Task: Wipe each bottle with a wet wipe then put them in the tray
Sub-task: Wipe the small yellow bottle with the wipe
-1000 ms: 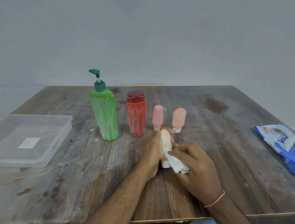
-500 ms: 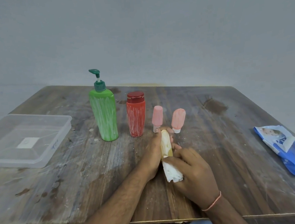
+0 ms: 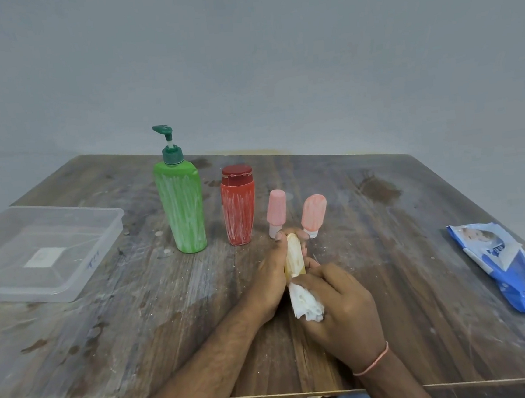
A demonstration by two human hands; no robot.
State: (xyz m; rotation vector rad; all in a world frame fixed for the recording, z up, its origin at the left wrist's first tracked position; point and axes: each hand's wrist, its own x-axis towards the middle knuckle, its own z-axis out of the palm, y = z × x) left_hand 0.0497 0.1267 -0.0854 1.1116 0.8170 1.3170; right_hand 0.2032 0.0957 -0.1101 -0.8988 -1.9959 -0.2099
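2 hands meet — left hand [image 3: 272, 271] fingers grip the yellow bottle [image 3: 294, 254], right hand [image 3: 336, 300] fingers clutch the wet wipe [image 3: 305, 303].

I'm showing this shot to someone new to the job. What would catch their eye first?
Front and centre, the left hand holds a small yellow bottle while the right hand grips a wet wipe against it. Behind stand a green pump bottle, a red bottle and two pink ones, all white-streaked. The clear tray sits far left.

Yellow bottle [image 3: 294, 254] base hidden (under wipe [image 3: 305, 303]).
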